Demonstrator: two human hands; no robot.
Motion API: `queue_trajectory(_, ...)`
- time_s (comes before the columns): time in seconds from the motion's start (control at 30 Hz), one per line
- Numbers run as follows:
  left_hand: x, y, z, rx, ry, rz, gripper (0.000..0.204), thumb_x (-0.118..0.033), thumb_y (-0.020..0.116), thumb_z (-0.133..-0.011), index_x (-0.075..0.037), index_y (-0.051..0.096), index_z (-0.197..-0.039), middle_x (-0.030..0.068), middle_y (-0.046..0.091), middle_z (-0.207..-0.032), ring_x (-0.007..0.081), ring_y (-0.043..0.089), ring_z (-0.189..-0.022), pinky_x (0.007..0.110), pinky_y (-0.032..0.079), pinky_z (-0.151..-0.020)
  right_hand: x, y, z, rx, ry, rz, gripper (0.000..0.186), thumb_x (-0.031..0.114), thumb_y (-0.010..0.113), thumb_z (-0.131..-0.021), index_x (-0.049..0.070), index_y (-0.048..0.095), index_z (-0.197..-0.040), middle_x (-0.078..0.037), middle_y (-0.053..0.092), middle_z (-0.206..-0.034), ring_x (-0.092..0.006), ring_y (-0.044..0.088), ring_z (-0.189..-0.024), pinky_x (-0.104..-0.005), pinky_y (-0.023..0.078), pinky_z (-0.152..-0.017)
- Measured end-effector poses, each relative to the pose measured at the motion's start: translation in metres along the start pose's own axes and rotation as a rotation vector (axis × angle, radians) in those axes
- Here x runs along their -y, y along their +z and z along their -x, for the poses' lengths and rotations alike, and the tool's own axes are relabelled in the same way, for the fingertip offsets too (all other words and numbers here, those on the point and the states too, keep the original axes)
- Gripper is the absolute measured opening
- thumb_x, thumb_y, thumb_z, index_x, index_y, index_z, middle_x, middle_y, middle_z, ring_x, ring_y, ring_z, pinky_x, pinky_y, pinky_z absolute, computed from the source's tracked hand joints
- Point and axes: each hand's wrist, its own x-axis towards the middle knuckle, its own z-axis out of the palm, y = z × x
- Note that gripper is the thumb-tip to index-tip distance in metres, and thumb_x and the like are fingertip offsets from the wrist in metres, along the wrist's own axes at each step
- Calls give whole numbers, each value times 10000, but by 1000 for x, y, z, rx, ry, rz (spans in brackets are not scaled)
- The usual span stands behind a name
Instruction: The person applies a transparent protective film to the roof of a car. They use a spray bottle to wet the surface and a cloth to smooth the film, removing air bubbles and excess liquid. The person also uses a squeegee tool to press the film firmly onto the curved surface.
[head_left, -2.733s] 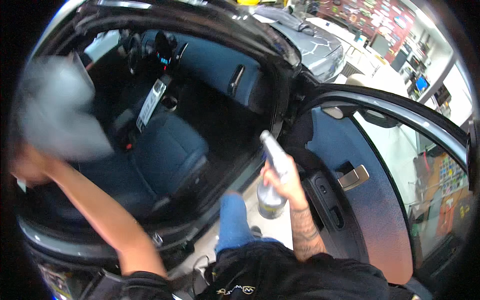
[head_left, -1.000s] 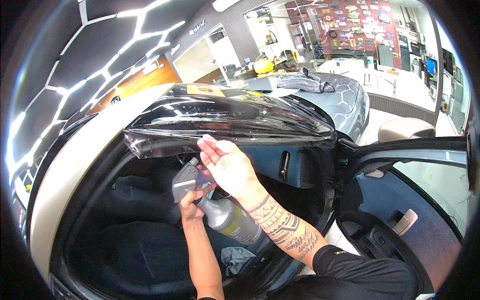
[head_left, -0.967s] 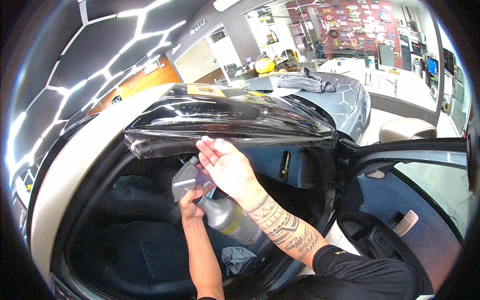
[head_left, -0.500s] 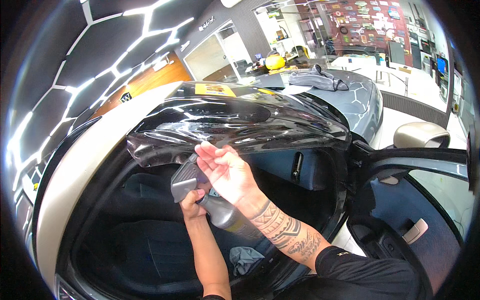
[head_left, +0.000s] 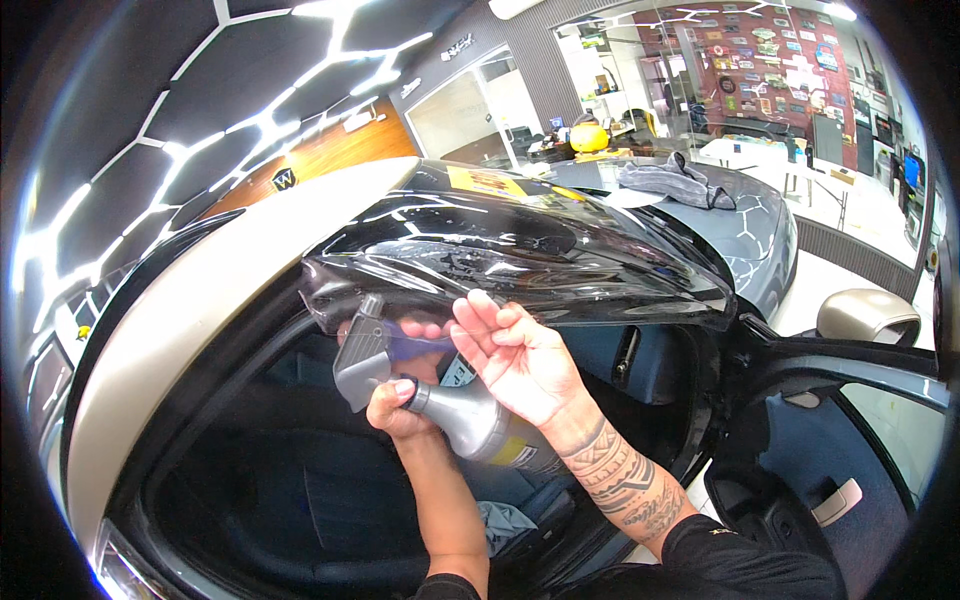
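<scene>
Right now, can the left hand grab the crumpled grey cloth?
Probably not: the left hand is holding the grey trigger spray bottle, and the crumpled grey cloth lies lower, partly behind the left forearm.

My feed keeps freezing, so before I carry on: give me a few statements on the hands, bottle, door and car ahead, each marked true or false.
1. The left hand holds the spray bottle. True.
2. The bottle is upright. False: it is tilted, with its spray head to the upper left.
3. The right hand shows its palm to the camera. True.
4. The car door at the right is open. True.
5. Nothing lies on the car ahead. False: a cloth lies on the grey car.
</scene>
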Motion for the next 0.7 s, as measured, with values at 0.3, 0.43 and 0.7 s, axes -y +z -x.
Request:
queue_trajectory(0.3, -12, -13, -3, -109, -13, -99, 787, -175, 507, -540, 44, 412, -1290, 191, 523, -1228, 328, 505, -1164, 443, 348, -1068, -23, 21, -8, 165, 83, -54, 422, 100, 548, -851, -39, 458, -1239, -202, 501, -1296, -318, 504, -1194, -414, 420, -1029)
queue_trajectory(0.43, -18, -21, -7, -166, 35, -155, 830, -143, 486, -514, 56, 398, -1315, 194, 487, -1303, 329, 472, -1220, 405, 327, -1086, -51, 33, -26, 143, 75, -41, 327, 126, 511, -924, 25, 495, -1234, -179, 473, -1347, -320, 434, -1274, -432, 365, -1076)
queue_trajectory(0.7, -18, -27, -9, -181, -2, -80, 743, -41, 526, -512, -27, 385, -1241, 154, 526, -1161, 288, 525, -1112, 384, 395, -1021, -66, 28, -32, 108, -119, 30, 138, 94, 553, -909, 31, 591, -1025, -165, 614, -1142, -308, 516, -1195, -433, 390, -1058)
